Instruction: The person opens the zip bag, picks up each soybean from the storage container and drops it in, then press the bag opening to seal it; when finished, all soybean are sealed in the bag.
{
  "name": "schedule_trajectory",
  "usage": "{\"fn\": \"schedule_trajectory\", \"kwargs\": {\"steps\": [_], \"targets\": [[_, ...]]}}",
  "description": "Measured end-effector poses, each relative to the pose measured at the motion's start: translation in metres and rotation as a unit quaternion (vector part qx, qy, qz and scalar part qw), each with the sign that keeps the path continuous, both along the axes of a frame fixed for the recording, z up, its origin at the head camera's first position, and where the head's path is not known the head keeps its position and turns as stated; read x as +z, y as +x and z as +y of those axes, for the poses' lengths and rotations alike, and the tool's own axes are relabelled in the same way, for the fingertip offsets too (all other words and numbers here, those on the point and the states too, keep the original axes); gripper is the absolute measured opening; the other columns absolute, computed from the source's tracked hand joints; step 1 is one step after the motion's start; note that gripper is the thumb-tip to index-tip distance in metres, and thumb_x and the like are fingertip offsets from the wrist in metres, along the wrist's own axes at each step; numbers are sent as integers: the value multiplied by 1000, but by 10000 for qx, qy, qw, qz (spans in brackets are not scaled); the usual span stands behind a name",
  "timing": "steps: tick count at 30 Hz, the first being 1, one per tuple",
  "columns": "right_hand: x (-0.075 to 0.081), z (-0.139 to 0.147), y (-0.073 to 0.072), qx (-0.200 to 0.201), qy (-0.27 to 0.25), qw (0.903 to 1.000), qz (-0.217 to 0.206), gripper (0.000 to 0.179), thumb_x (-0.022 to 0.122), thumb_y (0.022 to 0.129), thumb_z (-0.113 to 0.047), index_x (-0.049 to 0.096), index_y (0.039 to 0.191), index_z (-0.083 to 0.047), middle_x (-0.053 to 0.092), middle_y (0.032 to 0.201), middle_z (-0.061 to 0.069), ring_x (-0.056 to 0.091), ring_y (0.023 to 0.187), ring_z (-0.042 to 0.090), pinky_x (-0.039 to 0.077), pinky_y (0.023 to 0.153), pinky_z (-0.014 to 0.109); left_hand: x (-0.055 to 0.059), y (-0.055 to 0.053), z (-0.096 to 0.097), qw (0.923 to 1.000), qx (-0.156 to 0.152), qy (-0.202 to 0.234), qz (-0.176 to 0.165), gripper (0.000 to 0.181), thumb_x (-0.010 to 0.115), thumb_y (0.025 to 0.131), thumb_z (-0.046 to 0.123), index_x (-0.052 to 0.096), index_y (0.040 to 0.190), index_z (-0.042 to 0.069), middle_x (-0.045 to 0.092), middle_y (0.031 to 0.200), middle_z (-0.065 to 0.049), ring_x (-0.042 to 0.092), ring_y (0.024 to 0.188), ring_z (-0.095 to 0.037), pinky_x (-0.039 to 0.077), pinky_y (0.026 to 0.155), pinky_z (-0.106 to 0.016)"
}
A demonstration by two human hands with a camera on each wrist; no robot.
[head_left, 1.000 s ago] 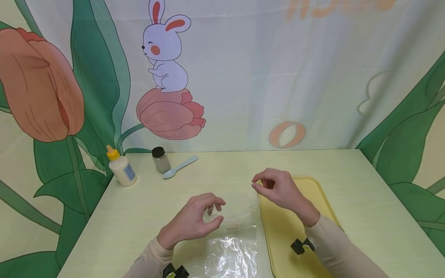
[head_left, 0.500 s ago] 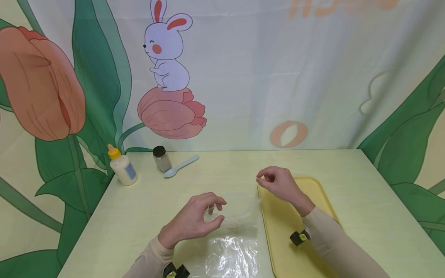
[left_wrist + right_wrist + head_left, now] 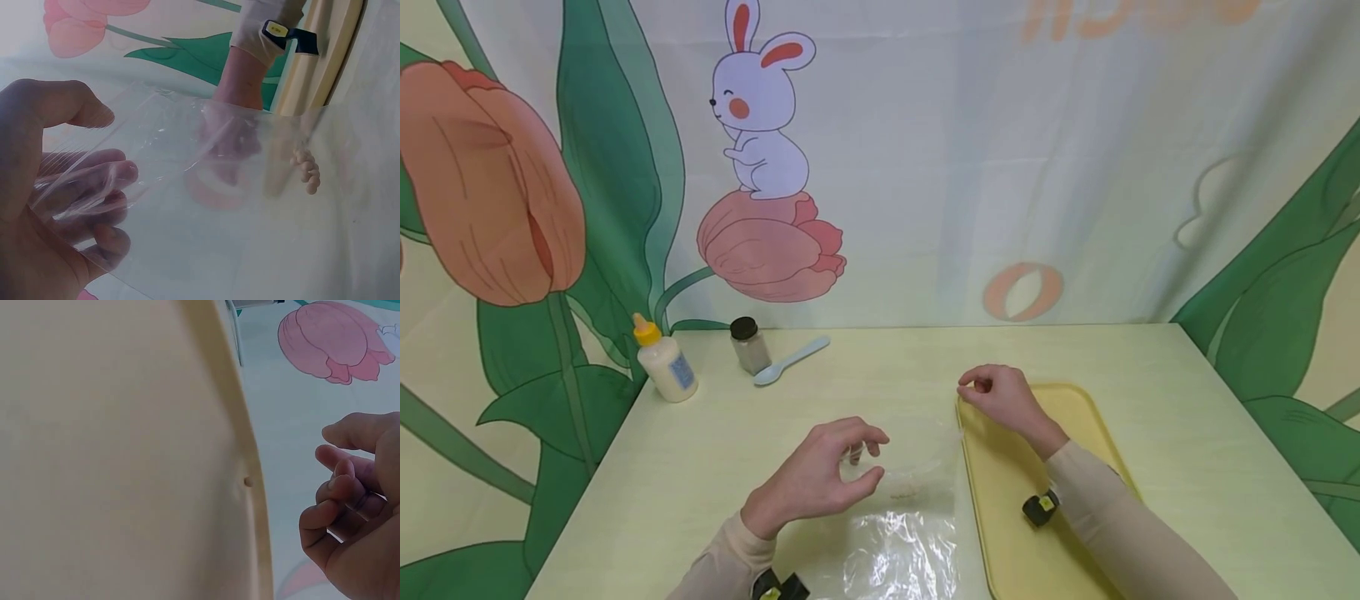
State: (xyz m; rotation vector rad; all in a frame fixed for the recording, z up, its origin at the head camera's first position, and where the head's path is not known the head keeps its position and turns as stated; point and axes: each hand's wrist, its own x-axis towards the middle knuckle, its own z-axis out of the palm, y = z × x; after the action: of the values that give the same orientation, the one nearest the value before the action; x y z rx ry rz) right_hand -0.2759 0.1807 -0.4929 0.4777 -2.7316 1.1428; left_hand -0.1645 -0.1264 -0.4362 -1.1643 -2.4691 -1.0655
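A clear plastic bag [image 3: 895, 533] spans the table's front middle. My left hand [image 3: 820, 467] holds its upper part, thumb spread from the curved fingers. In the left wrist view, film lies over and between the fingers [image 3: 106, 209] of that hand. Through the film shows a small cluster of beige beads [image 3: 306, 172]. My right hand [image 3: 1003, 400] is over the far left corner of the yellow tray [image 3: 1075, 400]. Its fingers are loosely curled in the right wrist view, a narrow gap between thumb and index finger. A tiny round beige bit [image 3: 249, 481] shows at the tray's edge.
At the back left stand a white glue bottle [image 3: 667, 367] with a yellow cap and a small jar [image 3: 751, 348] with a black lid. A pale blue spoon [image 3: 792, 361] lies beside the jar. Behind the table hangs a printed curtain [image 3: 910, 167].
My right hand has shifted slightly right, away from the bag and over the tray corner, its thumb and index finger drawing closer. The left hand and the bag are nearly unmoved.
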Motion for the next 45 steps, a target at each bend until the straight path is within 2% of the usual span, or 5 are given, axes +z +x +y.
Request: {"fn": "schedule_trajectory", "kwargs": {"steps": [8, 19, 29, 36, 45], "targets": [[-9, 4, -11, -274, 177, 9984, -451, 11, 72, 86, -20, 76, 89, -11, 59, 70, -2, 49, 63, 14, 41, 61, 28, 0, -2, 0, 10000, -36, 17, 67, 26, 72, 81, 16, 67, 106, 13, 64, 85, 4, 51, 68, -5, 45, 64, -19], [-14, 7, -16, -122, 581, 9941, -903, 9, 72, 86, -20, 77, 88, -13, 62, 74, -1, 51, 65, 14, 43, 59, 28, -1, -2, 0, 10000, -50, 7, 63, 26, 72, 81, 16, 67, 106, 11, 65, 85, 3, 51, 68, -5, 45, 64, -19], [-20, 9, -19, 130, 1001, 9911, -865, 10, 71, 86, -18, 78, 91, -12, 70, 81, -1, 53, 66, 12, 44, 60, 27, -1, 0, 0, 10000, -59, -10, 47, 26, 71, 81, 16, 67, 106, 11, 64, 85, 4, 51, 69, -6, 45, 65, -19], [-17, 7, -20, 107, 1171, 9901, -769, 9, 71, 84, -16, 78, 88, -13, 71, 84, 0, 57, 72, 14, 45, 65, 29, -1, -1, 0, 10000, -65, -3, 22, 26, 71, 81, 16, 67, 106, 11, 64, 86, 5, 51, 69, -5, 45, 65, -19], [-20, 5, -21, 59, 1465, 9874, -589, 7, 71, 85, -16, 78, 86, -14, 70, 78, -3, 55, 69, 12, 45, 65, 28, -1, -1, 0, 10000, -60, -14, 40, 26, 71, 81, 15, 67, 106, 11, 65, 85, 3, 51, 69, -6, 45, 65, -19]]}}
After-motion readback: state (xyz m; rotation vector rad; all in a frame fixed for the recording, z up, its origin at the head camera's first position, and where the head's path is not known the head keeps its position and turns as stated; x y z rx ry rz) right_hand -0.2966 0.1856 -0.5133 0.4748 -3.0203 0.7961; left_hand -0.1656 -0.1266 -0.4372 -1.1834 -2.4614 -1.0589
